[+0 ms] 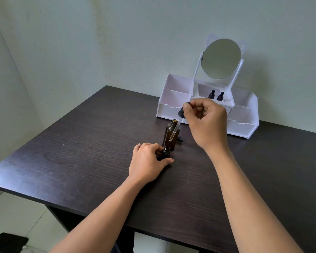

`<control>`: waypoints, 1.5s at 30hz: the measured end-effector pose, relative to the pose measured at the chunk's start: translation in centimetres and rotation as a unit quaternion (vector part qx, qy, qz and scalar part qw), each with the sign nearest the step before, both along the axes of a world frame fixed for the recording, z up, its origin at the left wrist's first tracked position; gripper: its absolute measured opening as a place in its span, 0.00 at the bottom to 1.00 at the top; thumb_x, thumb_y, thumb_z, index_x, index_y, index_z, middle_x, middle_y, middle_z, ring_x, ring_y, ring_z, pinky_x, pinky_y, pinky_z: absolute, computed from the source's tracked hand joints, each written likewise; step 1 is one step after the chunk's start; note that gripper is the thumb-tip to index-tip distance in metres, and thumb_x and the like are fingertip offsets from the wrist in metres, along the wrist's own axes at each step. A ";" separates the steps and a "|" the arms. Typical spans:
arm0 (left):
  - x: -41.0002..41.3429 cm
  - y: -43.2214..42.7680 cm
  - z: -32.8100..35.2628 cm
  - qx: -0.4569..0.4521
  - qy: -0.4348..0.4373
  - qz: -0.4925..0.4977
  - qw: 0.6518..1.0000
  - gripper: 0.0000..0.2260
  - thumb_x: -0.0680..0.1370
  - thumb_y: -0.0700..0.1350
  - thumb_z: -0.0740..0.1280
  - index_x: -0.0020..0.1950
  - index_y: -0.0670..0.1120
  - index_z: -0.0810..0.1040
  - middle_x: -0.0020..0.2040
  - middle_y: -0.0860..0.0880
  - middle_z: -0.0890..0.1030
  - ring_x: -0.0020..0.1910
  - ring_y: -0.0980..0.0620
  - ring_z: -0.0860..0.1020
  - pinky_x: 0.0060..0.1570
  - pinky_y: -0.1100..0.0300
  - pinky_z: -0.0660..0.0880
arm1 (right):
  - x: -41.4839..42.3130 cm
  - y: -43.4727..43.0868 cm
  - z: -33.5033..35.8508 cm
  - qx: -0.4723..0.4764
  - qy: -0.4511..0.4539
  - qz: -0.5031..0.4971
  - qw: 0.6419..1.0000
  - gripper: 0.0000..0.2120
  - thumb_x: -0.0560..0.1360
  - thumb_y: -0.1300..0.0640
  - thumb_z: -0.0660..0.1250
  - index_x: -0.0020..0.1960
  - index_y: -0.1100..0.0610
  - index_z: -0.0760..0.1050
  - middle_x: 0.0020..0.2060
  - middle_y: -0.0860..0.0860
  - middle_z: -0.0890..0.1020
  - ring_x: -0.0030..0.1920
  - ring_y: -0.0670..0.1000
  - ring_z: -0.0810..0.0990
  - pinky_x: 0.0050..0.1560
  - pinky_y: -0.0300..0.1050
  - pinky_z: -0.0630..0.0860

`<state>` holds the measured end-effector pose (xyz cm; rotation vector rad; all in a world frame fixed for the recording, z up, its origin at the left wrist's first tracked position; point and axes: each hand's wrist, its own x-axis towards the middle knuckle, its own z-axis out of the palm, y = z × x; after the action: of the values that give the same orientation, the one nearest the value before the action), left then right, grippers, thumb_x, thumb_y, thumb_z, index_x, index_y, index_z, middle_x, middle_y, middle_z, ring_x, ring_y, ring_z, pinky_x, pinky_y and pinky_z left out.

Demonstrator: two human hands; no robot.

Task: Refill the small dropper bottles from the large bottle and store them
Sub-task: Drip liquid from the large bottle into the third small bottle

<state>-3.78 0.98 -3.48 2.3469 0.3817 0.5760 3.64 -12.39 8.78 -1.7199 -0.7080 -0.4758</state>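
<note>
A large amber bottle (pixel 169 135) stands uncapped near the middle of the dark table. Just in front of it stands a small dark dropper bottle (pixel 166 151), open at the neck, gripped at its base by my left hand (pixel 147 162). My right hand (pixel 205 121) pinches the black bulb of a glass dropper (pixel 175 131). The pipette slants down in front of the large bottle, its tip a little above the small bottle's mouth. Two capped small dropper bottles (pixel 215 95) stand in the middle compartment of the white organizer (pixel 175 108).
The organizer carries a round mirror (pixel 221 58) and stands at the back of the table against the wall. A small black cap or dropper piece (pixel 180 139) lies behind the large bottle. The table's left edge (pixel 44 130) drops to a tiled floor.
</note>
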 end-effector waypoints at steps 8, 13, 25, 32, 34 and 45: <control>0.0 0.0 -0.1 0.002 -0.004 -0.003 1.000 0.16 0.70 0.62 0.75 0.53 0.56 0.82 0.48 0.59 0.82 0.56 0.58 0.76 0.73 0.49 0.61 | -0.7 0.3 -1.5 -0.028 0.010 0.001 1.000 0.05 0.76 0.58 0.73 0.45 0.59 0.82 0.35 0.52 0.83 0.35 0.51 0.81 0.40 0.50 0.81; 0.1 0.0 -0.3 0.003 -0.009 0.001 1.000 0.16 0.70 0.62 0.76 0.52 0.56 0.82 0.47 0.59 0.82 0.55 0.57 0.76 0.73 0.49 0.61 | -0.8 0.4 -2.3 -0.041 0.017 0.004 0.999 0.04 0.76 0.57 0.73 0.45 0.57 0.81 0.34 0.50 0.83 0.35 0.49 0.81 0.39 0.48 0.81; 0.1 0.1 -0.3 0.006 -0.007 0.000 1.000 0.17 0.70 0.62 0.75 0.53 0.55 0.82 0.49 0.58 0.82 0.56 0.57 0.76 0.73 0.49 0.61 | -0.9 0.7 -2.7 -0.083 0.005 -0.013 0.996 0.06 0.76 0.58 0.71 0.41 0.57 0.80 0.31 0.49 0.81 0.32 0.49 0.78 0.37 0.51 0.79; 0.0 0.1 -0.3 0.006 -0.005 -0.003 1.000 0.17 0.70 0.62 0.75 0.53 0.55 0.82 0.49 0.58 0.82 0.56 0.57 0.75 0.74 0.49 0.61 | -1.1 0.6 -2.8 -0.076 0.003 -0.005 0.997 0.04 0.75 0.56 0.74 0.44 0.57 0.82 0.32 0.45 0.80 0.32 0.42 0.77 0.35 0.34 0.76; 0.0 0.1 -0.3 0.004 -0.007 -0.003 1.000 0.17 0.70 0.62 0.75 0.53 0.55 0.82 0.49 0.58 0.82 0.56 0.58 0.75 0.74 0.49 0.61 | -1.0 0.6 -2.9 -0.082 0.004 -0.012 0.997 0.04 0.75 0.57 0.73 0.43 0.57 0.82 0.31 0.46 0.80 0.32 0.43 0.77 0.34 0.36 0.76; 0.1 0.1 -0.3 0.002 -0.010 -0.006 1.000 0.15 0.70 0.62 0.75 0.51 0.56 0.82 0.48 0.59 0.82 0.55 0.58 0.75 0.72 0.47 0.63 | -1.1 0.6 -2.7 -0.090 0.025 -0.017 0.995 0.06 0.75 0.58 0.73 0.39 0.57 0.81 0.29 0.50 0.79 0.29 0.45 0.74 0.34 0.43 0.77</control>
<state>-3.67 1.08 -3.80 2.3448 0.3574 0.5937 2.55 -11.75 6.04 -1.9095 -0.7035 -0.4006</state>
